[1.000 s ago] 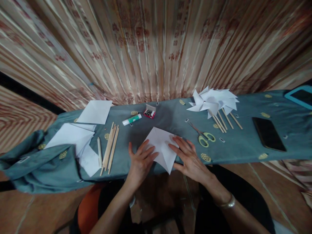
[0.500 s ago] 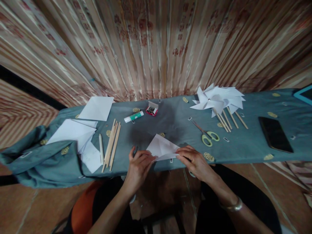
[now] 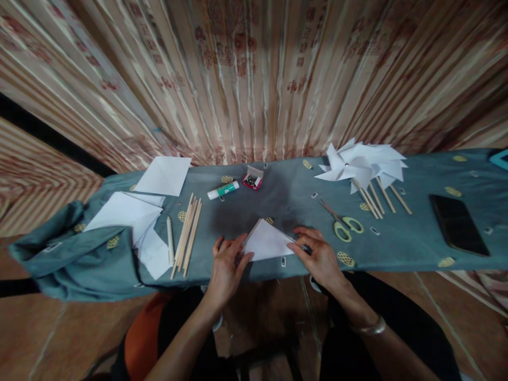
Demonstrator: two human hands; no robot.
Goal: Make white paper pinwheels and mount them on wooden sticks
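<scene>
A white sheet of paper (image 3: 266, 242), folded into a triangle with its tip pointing away from me, lies at the near edge of the cloth-covered table. My left hand (image 3: 228, 262) grips its left corner between thumb and fingers. At the right corner my right hand (image 3: 317, 255) pinches the paper, the fingers curled. Something dark shows by the right fingers, too small to name. To the right of that hand lie scissors (image 3: 344, 227) with light green handles. Beyond the paper are a green and white glue stick (image 3: 223, 190) and a small red box (image 3: 252, 179) of metal pins.
Wooden sticks (image 3: 186, 235) and a white pencil-like stick (image 3: 170, 241) lie left, beside loose paper sheets (image 3: 123, 214). Paper pinwheels (image 3: 361, 161) on sticks rest at back right, near a dark phone (image 3: 458, 225). A patterned curtain (image 3: 254, 79) hangs behind the table (image 3: 286, 206).
The paper's near edge has been folded over, so the sheet has become a flat triangle. Both hands have shifted slightly at its corners. The whole view has drifted a little.
</scene>
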